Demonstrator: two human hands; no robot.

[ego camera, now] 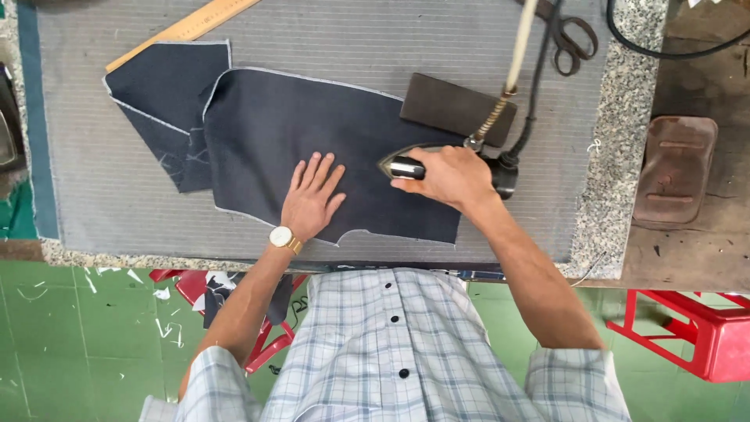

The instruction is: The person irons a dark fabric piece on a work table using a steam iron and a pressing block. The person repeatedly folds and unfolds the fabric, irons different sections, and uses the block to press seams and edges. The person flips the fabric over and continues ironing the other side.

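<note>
Left hand (312, 195): flat, fingers spread, pressing dark denim piece (312, 125).
Right hand (445, 178): clamped around iron (406, 166) handle.
Iron: on denim, just right of left hand.
Scissors (574, 35): well beyond right hand.

Head camera, straight down, close overhead

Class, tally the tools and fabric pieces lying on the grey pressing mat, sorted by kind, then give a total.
Dark fabric pieces: 2
Iron: 1
Wooden ruler: 1
Scissors: 1
Dark rectangular pad: 1
Total: 6
</note>
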